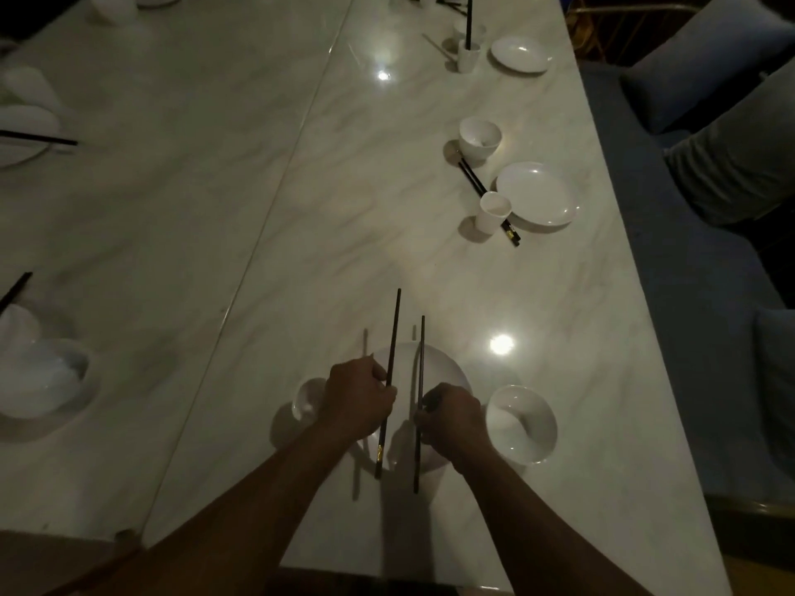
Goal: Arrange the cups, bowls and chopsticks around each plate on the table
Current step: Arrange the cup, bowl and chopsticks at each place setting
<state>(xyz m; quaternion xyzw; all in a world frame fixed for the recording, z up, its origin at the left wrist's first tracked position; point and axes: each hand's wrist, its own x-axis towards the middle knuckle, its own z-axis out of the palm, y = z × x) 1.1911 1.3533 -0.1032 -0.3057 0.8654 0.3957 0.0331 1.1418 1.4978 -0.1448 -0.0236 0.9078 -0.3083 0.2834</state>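
Observation:
Over a white plate near the table's front edge, my left hand grips one dark chopstick and my right hand grips a second dark chopstick. Both sticks point away from me, held above the plate. A white cup stands just left of the plate, partly hidden by my left hand. A white bowl sits right of the plate, beside my right wrist.
Farther along the marble table lies another setting: plate, cup, bowl, chopsticks. A third plate and a cup holding a chopstick stand beyond. Bowls sit at left. A blue sofa runs along the right.

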